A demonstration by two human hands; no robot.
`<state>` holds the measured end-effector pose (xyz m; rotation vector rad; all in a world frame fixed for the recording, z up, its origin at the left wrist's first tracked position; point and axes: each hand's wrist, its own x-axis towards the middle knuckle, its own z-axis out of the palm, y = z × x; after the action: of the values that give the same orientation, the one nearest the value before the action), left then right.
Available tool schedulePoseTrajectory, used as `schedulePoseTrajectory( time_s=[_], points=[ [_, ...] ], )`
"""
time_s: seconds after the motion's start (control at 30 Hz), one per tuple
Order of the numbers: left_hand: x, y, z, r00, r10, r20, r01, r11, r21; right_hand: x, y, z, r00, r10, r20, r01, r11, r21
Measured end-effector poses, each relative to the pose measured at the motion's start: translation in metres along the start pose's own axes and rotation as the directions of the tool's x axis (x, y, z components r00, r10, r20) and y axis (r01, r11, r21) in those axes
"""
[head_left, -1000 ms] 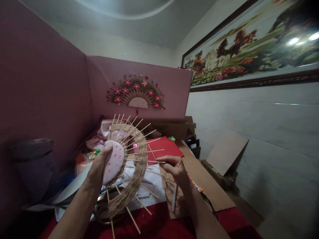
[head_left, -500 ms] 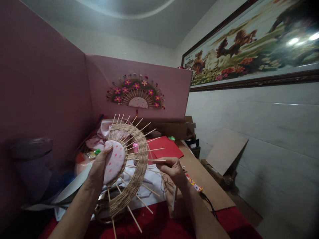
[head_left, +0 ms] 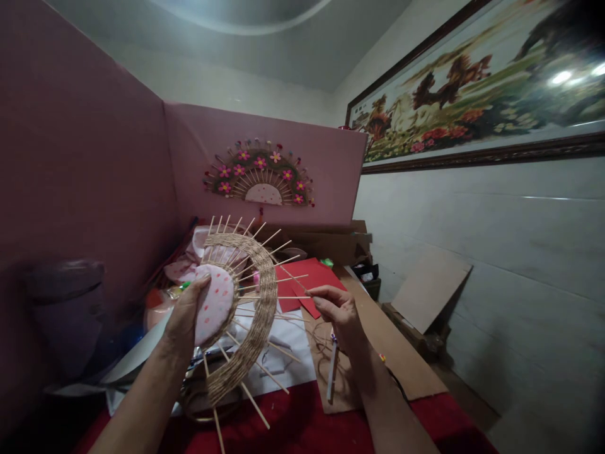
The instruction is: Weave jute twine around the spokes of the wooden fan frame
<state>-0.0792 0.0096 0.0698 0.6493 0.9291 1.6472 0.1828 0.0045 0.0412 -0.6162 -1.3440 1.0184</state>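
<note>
I have the fan (head_left: 262, 318) above the desk (head_left: 293, 419).
My left hand (head_left: 183, 313), thumb uppermost, grips its padded centre (head_left: 217, 299); my right hand (head_left: 339, 310) pinches twine (head_left: 292, 276) between fingers. I can't see inside the bin (head_left: 63, 315).

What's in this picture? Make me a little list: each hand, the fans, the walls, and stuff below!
Left hand: holds the woven fan by its dotted pad
Right hand: pinches a brown strand
Sticks: poke out past the weaving
Pink board: has a flowered fan
Tiled wall: framed horse picture
Below: red paper, cardboard, red cloth
</note>
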Motion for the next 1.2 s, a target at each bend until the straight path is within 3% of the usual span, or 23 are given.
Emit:
schedulePoseTrajectory(
  time_s=[0.37,0.63,0.87,1.0,1.2],
  points=[
    [0.002,-0.006,0.000,0.998,-0.009,0.066,0.009,1.000,0.005,-0.003,0.002,0.013,0.989,0.111,0.096,-0.100,0.989,-0.112],
    [0.011,-0.006,-0.007,1.000,0.024,0.002,-0.024,1.000,0.017,-0.004,-0.004,0.009,0.991,0.055,0.121,-0.043,0.994,-0.105],
    [0.013,-0.006,-0.008,0.993,0.100,-0.066,-0.099,0.995,0.013,-0.008,-0.002,0.011,0.990,-0.095,0.103,0.122,0.948,-0.295],
    [0.006,-0.006,-0.003,0.992,0.106,-0.071,-0.105,0.994,0.022,-0.012,-0.002,0.015,0.955,-0.219,0.201,0.289,0.845,-0.451],
    [0.001,-0.004,0.002,0.997,0.060,-0.054,-0.061,0.998,-0.026,-0.016,-0.003,0.018,0.907,-0.265,0.328,0.414,0.707,-0.573]
  ],
)
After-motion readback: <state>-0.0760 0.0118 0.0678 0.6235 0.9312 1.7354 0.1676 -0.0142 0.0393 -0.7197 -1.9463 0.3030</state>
